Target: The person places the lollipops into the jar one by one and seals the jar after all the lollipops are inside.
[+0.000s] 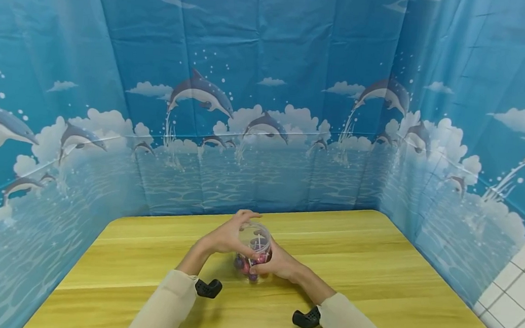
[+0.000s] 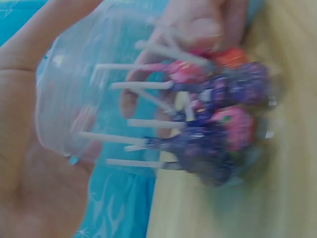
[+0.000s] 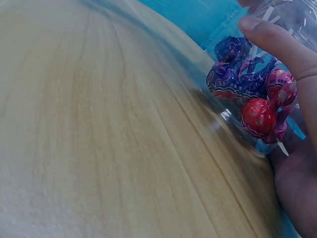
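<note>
A clear plastic jar (image 1: 258,246) holds several lollipops (image 2: 213,114) in purple, pink and red wrappers, with their white sticks pointing up toward the jar's top. My left hand (image 1: 229,237) spans the round, see-through upper end, its thumb on the near side and its fingers on the far side. Lower down, my right hand (image 1: 281,262) grips the jar's side, thumb toward me. From the right wrist, the wrapped heads (image 3: 258,116) show through the wall near the base. The jar's bottom is right at the tabletop.
The jar is around the middle of a yellow wood-grain table (image 1: 351,272). Blue curtains with dolphins (image 1: 266,179) stand along its back and both sides. A white tiled surface (image 1: 521,284) shows at the right.
</note>
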`<control>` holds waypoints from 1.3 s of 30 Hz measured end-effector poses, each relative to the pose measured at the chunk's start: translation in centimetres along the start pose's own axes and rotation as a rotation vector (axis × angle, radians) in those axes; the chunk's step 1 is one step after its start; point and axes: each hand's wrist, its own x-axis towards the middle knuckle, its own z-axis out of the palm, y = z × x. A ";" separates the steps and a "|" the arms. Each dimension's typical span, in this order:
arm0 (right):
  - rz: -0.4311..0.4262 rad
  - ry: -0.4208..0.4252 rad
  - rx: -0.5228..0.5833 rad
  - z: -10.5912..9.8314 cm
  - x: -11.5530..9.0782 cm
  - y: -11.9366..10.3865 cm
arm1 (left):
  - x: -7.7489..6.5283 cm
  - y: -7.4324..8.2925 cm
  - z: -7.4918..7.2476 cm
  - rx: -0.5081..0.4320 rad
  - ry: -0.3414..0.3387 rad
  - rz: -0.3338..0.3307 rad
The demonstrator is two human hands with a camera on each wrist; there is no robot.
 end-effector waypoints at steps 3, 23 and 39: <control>0.000 0.006 0.002 0.0 0.0 0.1 | -0.6 -0.6 0.9 -0.103 0.092 -0.036; 0.052 0.044 0.005 -0.3 -0.4 0.3 | -1.6 -3.7 2.6 -0.617 0.060 0.012; 0.012 0.010 0.016 -0.3 0.4 0.3 | -1.2 -4.6 0.9 -0.656 -0.056 0.011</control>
